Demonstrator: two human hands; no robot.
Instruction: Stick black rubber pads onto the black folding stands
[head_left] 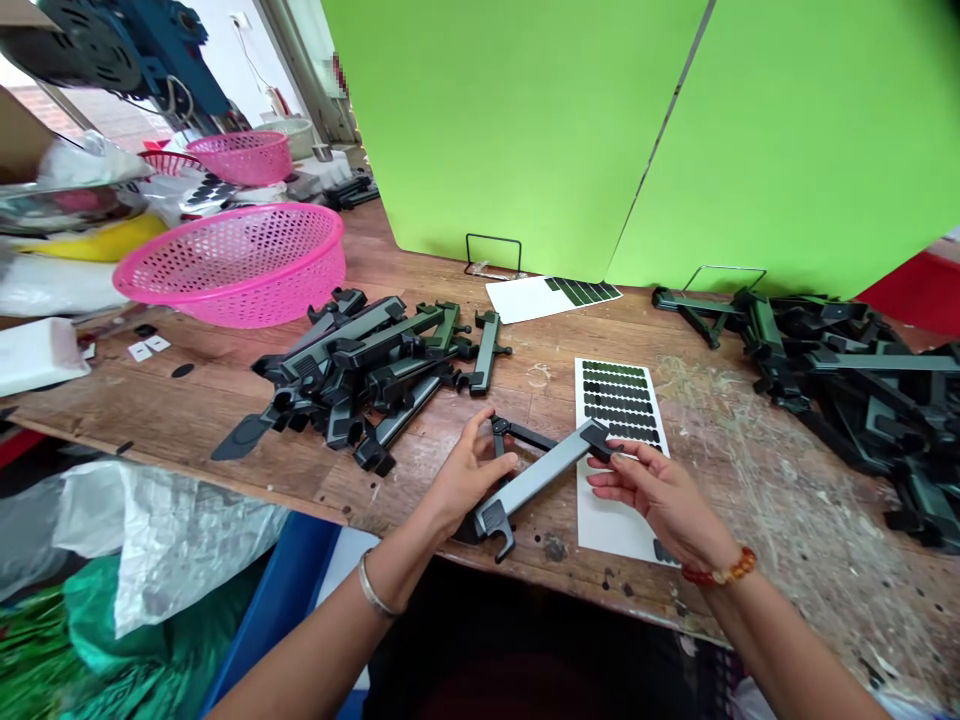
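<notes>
A grey-and-black hinged bracket (536, 475), a flat bar with a hook at one end and a thinner folding black arm, is tilted just over the table's front part. My left hand (461, 480) curls about its black arm near the joint, thumb and fingertips on either side. At the bar's upper right end, my right hand (656, 490) pinches the black cap between thumb and fingers. Beneath that hand lies a white sheet (611, 510) with rows of black stickers, partly covered by the hand and bracket.
Similar brackets are heaped on the left (375, 360) and on the right (847, 370). A pink basket (240, 265) stands behind the left heap. Another sticker sheet (525, 298) lies before the green panel (525, 120) at the back. Plastic bags (165, 540) hang below the table's left edge.
</notes>
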